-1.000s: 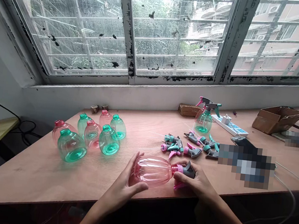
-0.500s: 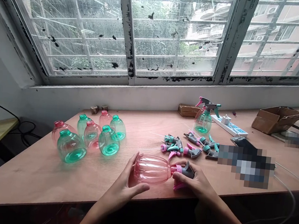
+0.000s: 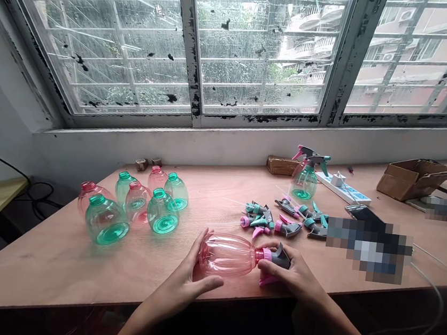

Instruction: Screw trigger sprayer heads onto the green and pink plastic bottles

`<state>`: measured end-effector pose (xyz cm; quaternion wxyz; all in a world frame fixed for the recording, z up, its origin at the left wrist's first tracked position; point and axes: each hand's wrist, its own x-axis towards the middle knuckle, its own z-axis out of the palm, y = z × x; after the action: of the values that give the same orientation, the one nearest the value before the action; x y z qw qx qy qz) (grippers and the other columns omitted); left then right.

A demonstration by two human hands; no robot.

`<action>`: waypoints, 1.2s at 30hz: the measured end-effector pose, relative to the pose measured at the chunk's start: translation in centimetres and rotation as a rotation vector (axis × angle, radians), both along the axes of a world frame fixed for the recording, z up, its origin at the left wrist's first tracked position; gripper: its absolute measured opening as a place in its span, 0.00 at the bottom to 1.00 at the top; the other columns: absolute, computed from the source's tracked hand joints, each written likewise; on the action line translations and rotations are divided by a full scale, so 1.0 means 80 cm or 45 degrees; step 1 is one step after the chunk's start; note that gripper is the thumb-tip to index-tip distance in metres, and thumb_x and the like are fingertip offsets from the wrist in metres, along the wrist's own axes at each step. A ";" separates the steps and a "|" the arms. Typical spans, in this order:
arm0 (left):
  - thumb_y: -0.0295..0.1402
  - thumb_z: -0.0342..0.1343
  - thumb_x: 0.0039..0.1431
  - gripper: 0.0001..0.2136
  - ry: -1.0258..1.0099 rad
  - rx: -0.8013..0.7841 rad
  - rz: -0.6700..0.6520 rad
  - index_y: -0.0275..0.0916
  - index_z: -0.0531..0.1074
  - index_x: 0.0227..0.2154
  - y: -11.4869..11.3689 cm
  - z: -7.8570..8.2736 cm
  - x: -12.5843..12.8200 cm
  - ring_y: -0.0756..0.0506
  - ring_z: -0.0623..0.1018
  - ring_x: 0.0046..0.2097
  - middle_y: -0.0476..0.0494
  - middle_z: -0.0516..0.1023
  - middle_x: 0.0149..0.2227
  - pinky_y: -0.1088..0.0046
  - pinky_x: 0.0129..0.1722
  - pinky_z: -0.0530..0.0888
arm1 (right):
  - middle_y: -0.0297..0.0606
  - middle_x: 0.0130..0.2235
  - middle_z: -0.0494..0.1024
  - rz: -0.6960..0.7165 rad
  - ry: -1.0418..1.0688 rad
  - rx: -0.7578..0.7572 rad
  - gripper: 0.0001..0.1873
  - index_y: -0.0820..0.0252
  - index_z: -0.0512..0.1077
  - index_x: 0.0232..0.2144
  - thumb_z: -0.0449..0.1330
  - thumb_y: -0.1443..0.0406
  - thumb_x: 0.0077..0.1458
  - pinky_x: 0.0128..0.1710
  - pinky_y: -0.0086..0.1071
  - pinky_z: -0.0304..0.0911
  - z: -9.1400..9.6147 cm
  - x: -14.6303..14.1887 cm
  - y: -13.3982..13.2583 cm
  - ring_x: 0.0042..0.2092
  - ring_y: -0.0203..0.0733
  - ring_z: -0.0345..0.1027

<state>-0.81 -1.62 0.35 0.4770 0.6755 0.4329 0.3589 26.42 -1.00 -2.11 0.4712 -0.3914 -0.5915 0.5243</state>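
Right now your left hand is curled around the ribbed body of a clear pink plastic spray bottle, fingers spread. The bottle lies on its side over the wooden tabletop, and you can't tell whether it touches the wood. Your right hand closes on the grey trigger sprayer head at the bottle's neck. Just beyond lie loose trigger heads, with upright pink and green bottles off to the left and an assembled spray bottle beside a power strip.
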 end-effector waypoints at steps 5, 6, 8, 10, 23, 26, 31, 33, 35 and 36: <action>0.42 0.62 0.59 0.36 -0.082 -0.057 0.059 0.45 0.55 0.67 0.004 0.002 0.006 0.33 0.52 0.71 0.41 0.56 0.70 0.51 0.69 0.50 | 0.33 0.27 0.79 -0.023 0.014 -0.017 0.20 0.60 0.71 0.42 0.68 0.54 0.53 0.32 0.35 0.72 0.001 0.001 -0.002 0.29 0.42 0.75; 0.41 0.63 0.59 0.36 -0.079 -0.049 0.047 0.46 0.56 0.67 0.004 0.002 0.006 0.33 0.55 0.70 0.42 0.59 0.69 0.51 0.69 0.51 | 0.33 0.27 0.79 -0.022 0.020 -0.023 0.21 0.60 0.71 0.42 0.68 0.54 0.53 0.32 0.35 0.72 0.001 0.001 -0.002 0.29 0.42 0.75; 0.38 0.64 0.58 0.39 -0.119 -0.052 0.011 0.49 0.51 0.68 0.004 0.001 0.007 0.34 0.61 0.68 0.43 0.61 0.68 0.51 0.68 0.54 | 0.33 0.27 0.80 -0.015 0.031 -0.029 0.21 0.60 0.71 0.43 0.68 0.54 0.53 0.32 0.35 0.73 0.001 0.002 -0.001 0.29 0.43 0.75; 0.36 0.65 0.58 0.44 -0.172 -0.067 -0.024 0.52 0.44 0.69 0.003 -0.001 0.006 0.36 0.65 0.66 0.42 0.62 0.67 0.53 0.67 0.58 | 0.34 0.26 0.80 -0.023 0.031 -0.023 0.21 0.60 0.70 0.43 0.68 0.54 0.54 0.33 0.35 0.72 0.001 0.002 0.000 0.29 0.43 0.76; 0.34 0.69 0.53 0.47 -0.209 -0.110 -0.031 0.52 0.45 0.69 0.005 -0.010 -0.002 0.36 0.66 0.64 0.40 0.68 0.62 0.52 0.67 0.56 | 0.34 0.26 0.81 -0.016 0.056 -0.011 0.19 0.60 0.71 0.43 0.68 0.55 0.54 0.32 0.33 0.72 -0.005 0.004 0.002 0.29 0.42 0.76; 0.37 0.69 0.52 0.47 -0.215 -0.134 -0.015 0.50 0.46 0.69 0.007 -0.010 -0.002 0.34 0.68 0.63 0.37 0.70 0.60 0.51 0.66 0.58 | 0.34 0.26 0.81 -0.022 0.041 -0.003 0.19 0.59 0.71 0.43 0.68 0.55 0.54 0.32 0.33 0.73 -0.005 0.003 0.002 0.29 0.42 0.77; 0.38 0.67 0.55 0.43 -0.253 -0.162 -0.062 0.48 0.49 0.69 0.008 -0.009 -0.001 0.34 0.66 0.64 0.37 0.70 0.60 0.52 0.66 0.59 | 0.33 0.27 0.81 -0.032 0.037 0.002 0.19 0.59 0.71 0.43 0.69 0.55 0.54 0.32 0.32 0.73 -0.004 0.003 0.002 0.29 0.41 0.77; 0.35 0.68 0.54 0.46 -0.248 -0.140 -0.059 0.52 0.45 0.69 0.007 -0.009 -0.002 0.36 0.65 0.66 0.40 0.68 0.62 0.54 0.67 0.57 | 0.33 0.26 0.81 -0.037 0.044 -0.005 0.20 0.59 0.71 0.43 0.69 0.55 0.54 0.32 0.32 0.72 -0.003 0.003 0.001 0.29 0.41 0.77; 0.36 0.68 0.54 0.47 -0.240 -0.130 -0.058 0.53 0.42 0.70 0.006 -0.007 -0.002 0.37 0.65 0.65 0.40 0.69 0.61 0.54 0.67 0.57 | 0.33 0.27 0.81 -0.041 0.041 -0.002 0.19 0.59 0.72 0.43 0.69 0.55 0.54 0.33 0.32 0.72 -0.002 0.002 0.001 0.29 0.41 0.77; 0.37 0.67 0.55 0.47 -0.233 -0.137 -0.055 0.52 0.42 0.70 0.005 -0.006 -0.002 0.37 0.66 0.64 0.40 0.69 0.60 0.54 0.66 0.58 | 0.33 0.27 0.81 -0.043 0.036 0.003 0.19 0.59 0.72 0.43 0.69 0.55 0.54 0.33 0.32 0.72 -0.002 0.002 0.000 0.29 0.42 0.77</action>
<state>-0.93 -1.18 -0.15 0.5577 0.6224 0.3915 0.3850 26.55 -1.00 -2.25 0.4888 -0.3934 -0.5788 0.5210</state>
